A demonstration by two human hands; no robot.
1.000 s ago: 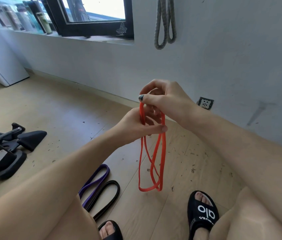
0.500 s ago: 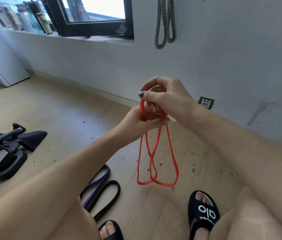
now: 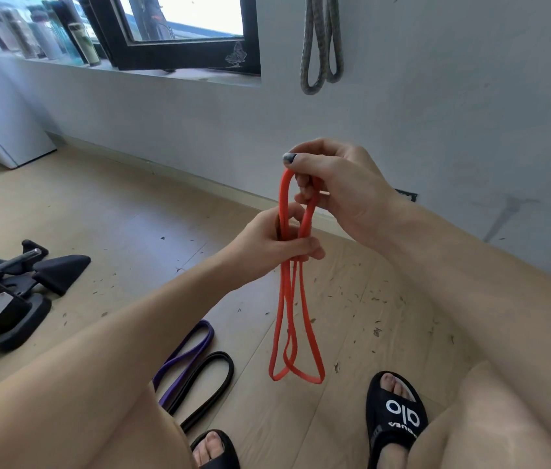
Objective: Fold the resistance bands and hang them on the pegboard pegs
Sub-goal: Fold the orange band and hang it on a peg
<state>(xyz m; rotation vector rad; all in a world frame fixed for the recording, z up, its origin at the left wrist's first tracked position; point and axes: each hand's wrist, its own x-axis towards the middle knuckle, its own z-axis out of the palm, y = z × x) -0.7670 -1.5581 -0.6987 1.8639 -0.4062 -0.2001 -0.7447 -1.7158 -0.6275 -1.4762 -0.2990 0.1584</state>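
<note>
Both hands meet at centre frame, clamped on one thin red rubber resistance band [image 3: 296, 309] folded into several loops. Right hand [image 3: 338, 191] sits higher, fingers curled thru the top bend of the loops. Left hand [image 3: 274, 242] is just below it, touching, fist closed round the gathered strands. Rest of the red band hangs down from the left fist, its bottom loops dangling above the floor.

Pale wood plank floor [image 3: 132, 211] w/ small dark specks fills the lower scene; grey-white wall [image 3: 436, 96] behind. Black-framed window [image 3: 179, 55] at top left w/ bottles [image 3: 47, 35] on the sill. Black exercise-machine base [image 3: 13, 299] at far left. Grey braided band [image 3: 321, 45] hangs folded on the wall, top out of frame. On the floor near the left leg: purple flat band [image 3: 186, 353] & black flat band [image 3: 210, 384], side by side, touching. Black slide sandal w/ white lettering [image 3: 396, 414] on the right foot.
</note>
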